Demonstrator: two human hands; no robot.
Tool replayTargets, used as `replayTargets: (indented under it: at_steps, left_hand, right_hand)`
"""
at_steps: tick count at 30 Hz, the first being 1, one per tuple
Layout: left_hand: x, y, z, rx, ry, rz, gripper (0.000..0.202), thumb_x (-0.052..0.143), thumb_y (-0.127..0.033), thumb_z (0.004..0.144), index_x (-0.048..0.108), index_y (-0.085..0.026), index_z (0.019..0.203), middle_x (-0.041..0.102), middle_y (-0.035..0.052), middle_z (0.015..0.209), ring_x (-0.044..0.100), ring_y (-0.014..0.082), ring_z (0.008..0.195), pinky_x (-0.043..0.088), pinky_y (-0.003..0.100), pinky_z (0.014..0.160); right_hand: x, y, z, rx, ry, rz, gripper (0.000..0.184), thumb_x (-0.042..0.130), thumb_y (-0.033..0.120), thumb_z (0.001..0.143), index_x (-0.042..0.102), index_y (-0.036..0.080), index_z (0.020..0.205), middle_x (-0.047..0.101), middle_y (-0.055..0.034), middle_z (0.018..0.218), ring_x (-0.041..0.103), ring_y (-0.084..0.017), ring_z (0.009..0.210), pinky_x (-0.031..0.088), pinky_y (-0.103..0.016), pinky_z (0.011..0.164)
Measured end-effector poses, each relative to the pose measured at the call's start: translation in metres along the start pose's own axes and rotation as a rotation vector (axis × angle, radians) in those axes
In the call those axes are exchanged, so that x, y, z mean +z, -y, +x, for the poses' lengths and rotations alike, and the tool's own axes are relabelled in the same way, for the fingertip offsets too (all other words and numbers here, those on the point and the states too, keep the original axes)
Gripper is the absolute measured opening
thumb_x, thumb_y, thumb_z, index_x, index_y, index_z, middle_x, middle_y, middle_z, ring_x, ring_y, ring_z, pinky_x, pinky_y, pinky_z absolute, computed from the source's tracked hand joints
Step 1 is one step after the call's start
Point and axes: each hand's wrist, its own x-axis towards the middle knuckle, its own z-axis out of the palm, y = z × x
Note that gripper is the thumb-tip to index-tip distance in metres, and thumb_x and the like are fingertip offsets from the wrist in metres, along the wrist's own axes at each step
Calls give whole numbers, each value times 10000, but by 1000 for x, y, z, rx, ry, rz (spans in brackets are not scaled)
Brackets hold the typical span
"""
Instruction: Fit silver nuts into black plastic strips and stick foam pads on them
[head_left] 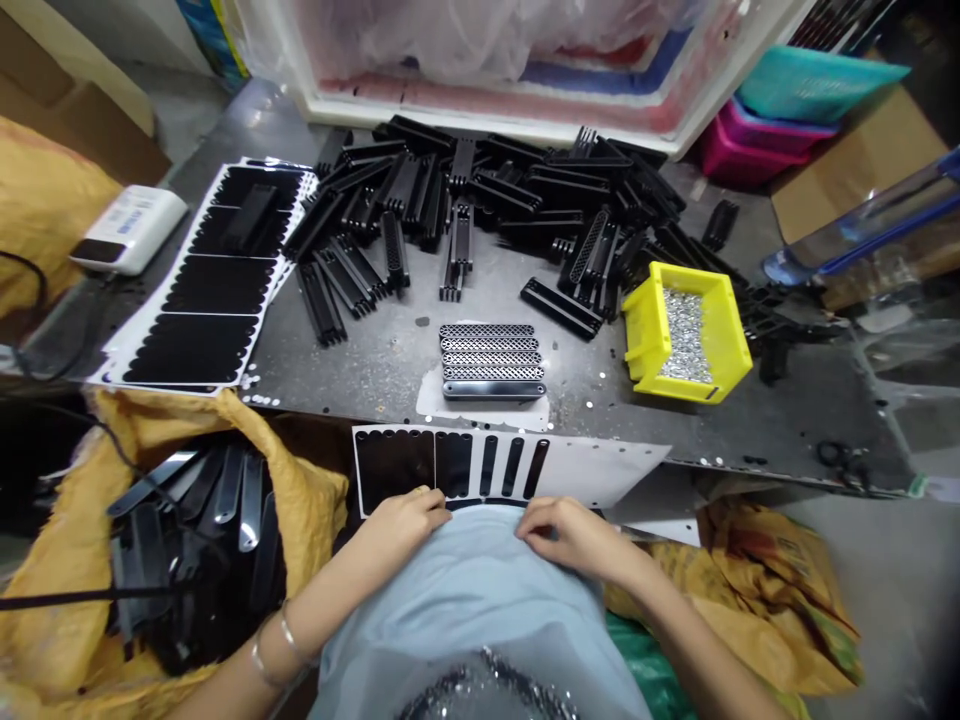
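Note:
My left hand (414, 516) is closed, fingers curled down beside the lower left of a white sheet (600, 475) bearing black adhesive strips. My right hand (566, 535) is closed in a pinch in front of the light blue shirt (487, 570). A thin dark edge runs between both hands; whether they hold it is unclear. Ahead on the table, several slim perforated metal bars (491, 358) lie side by side in a row. The nearest bar (493, 390) has a smooth dark face. The white sheet hangs at the table's front edge.
Black slotted parts (465, 180) are heaped at the back. A yellow bin (694, 385) of small metal pieces stands right. More sticker sheets (199, 345) and a white device (131, 230) lie left. A yellow sack (307, 510) holds dark strips. Scissors (840, 458) rest at right.

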Motion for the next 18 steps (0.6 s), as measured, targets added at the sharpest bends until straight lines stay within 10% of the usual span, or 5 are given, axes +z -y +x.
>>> replayTargets:
  at_steps: [12,18]
  left_hand:
    - [-9,7,-11,-109,-186,-194,213,484,-257,1050,680,-213,978,720,27,949,706,173,884,559,276,803]
    - [-31,19,-31,-231,-384,-373,235,502,-363,1025,685,-224,978,735,18,932,708,162,817,554,264,747]
  right_hand:
    - [8,-7,12,53,-110,-75,215,597,116,878,797,173,931,790,-42,869,725,-169,735,558,-246,682]
    - [18,4,42,27,-138,-284,300,529,123,969,759,195,1148,767,-74,1069,731,-191,977,548,-280,891]
